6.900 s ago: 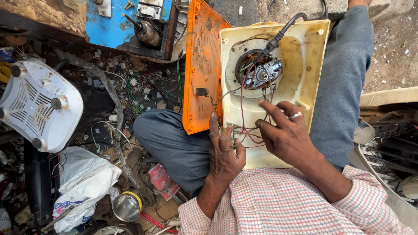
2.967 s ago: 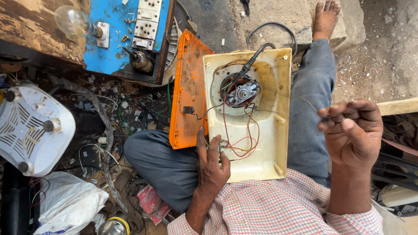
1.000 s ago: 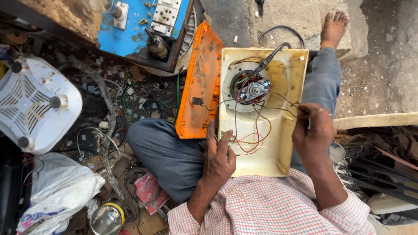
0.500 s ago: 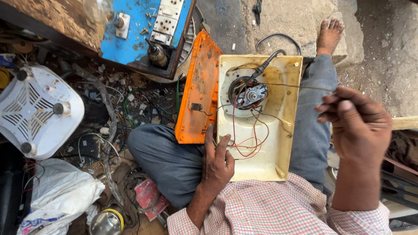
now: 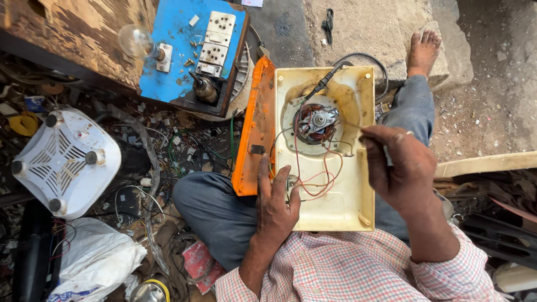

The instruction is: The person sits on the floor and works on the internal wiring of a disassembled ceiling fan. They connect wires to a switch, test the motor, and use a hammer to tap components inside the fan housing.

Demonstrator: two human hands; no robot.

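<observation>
1. Two hands are seen, both belonging to the one person who sits with an open machine on the lap.
2. One cream case [image 5: 341, 207] is laid across the legs, with one orange side panel [image 5: 254, 128] stood up along its edge, just to the left of the left hand.
3. One round motor [image 5: 316, 123] is seen inside the case. It sits above the left hand and just to the left of the right hand.
4. The left hand [image 5: 275, 204] is laid flat on the bottom edge of the case. Its fingers are stretched out and open, and nothing is gripped by it.
5. The right hand [image 5: 400, 165] is held above the right side of the case. It is closed, and a thin wire [image 5: 349, 124] is pinched in its fingertips. The wire is stretched from the hand to the motor.
6. A bunch of thin red wires [image 5: 319, 179] is looped between the two hands, just beside the left fingertips. How many there are cannot be counted.
7. One black cable [image 5: 358, 59] is run into the top of the case, far above both hands.
8. One blue board [image 5: 187, 53] with white switches is seen far up and to the left of the left hand. One clear light bulb [image 5: 137, 42] sticks out from it.
9. One white fan cover [image 5: 64, 162] is laid on the floor, well to the left of the left hand.
10. One white bag [image 5: 95, 260] is laid lower down, also to the left.
</observation>
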